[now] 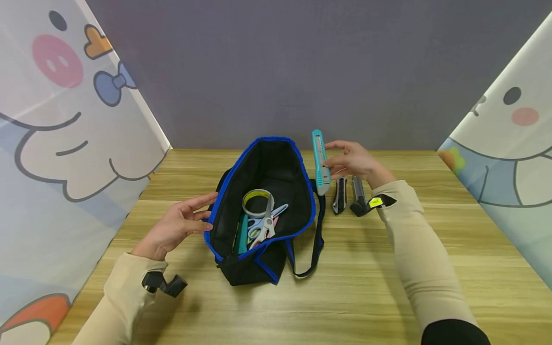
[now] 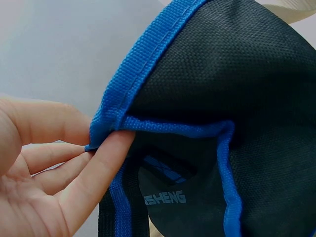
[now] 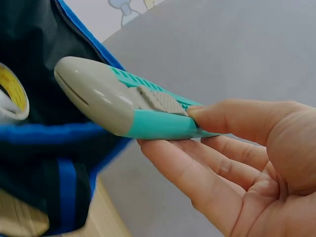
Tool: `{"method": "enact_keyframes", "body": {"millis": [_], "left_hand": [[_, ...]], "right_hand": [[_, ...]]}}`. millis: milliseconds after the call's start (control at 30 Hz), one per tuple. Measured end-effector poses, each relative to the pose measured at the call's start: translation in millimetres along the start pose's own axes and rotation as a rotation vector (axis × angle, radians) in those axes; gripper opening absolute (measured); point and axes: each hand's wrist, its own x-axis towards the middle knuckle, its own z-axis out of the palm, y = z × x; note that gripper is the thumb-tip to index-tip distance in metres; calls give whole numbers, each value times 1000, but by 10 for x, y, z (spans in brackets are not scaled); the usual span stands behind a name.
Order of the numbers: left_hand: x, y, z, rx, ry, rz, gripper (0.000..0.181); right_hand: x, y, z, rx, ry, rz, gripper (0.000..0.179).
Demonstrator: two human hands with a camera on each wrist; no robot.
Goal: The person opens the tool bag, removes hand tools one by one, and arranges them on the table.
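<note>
A black tool bag (image 1: 280, 165) with blue trim stands with its mouth wide apart. My left hand (image 1: 183, 223) pinches the blue edge of the bag (image 2: 111, 111) between thumb and fingers on the left side. To the right of the bag, my right hand (image 1: 351, 160) holds a turquoise utility knife (image 1: 320, 160) with a grey nose (image 3: 91, 94), thumb on one side and fingers on the other. Inside the bag lie a roll of tape (image 1: 249, 197), grey-handled scissors (image 1: 267, 223), light blue scissors (image 1: 255, 224) and a turquoise tool (image 1: 243, 235).
Below my right hand lie a black and grey utility knife (image 1: 339, 196) and a second dark-ended knife (image 1: 358, 191) on the wooden table (image 1: 345, 287). The bag's strap (image 1: 318, 244) loops onto the table at its right. A grey wall (image 1: 302, 72) rises behind.
</note>
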Motion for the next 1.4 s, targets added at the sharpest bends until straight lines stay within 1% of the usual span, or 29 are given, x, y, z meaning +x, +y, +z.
{"method": "enact_keyframes", "body": {"millis": [133,333,567,733,933,1000,1233,1300,1400], "left_hand": [[3,-2,5,-6,2,1,73],[3,2,3,-10,-5,4,73],[5,6,5,-3,3,-10,73],[11,-5,1,-10,-1,-8,73],[14,-11,-6,-9,2,-5,73],[17,-10,-5,-8,3,-4,74],[18,-16,-4,-14,-2,3,74],[15,-13,0,-13,-1,2,74],[12,-10,7,-8,0,2,74]], "right_hand": [[-77,48,-146,-18,23,1,61],[-181,138,-320,-4,41,16,61],[-290,249,-528,5,46,32,63],[-372,322,-682,9,56,45,66],[-457,438,-853,26,67,80,70],[-481,488,-909,50,67,89,68],[-559,654,-1071,129,77,96,45],[-576,702,-1114,126,86,111,41],[-585,783,-1171,113,103,154,39]]}}
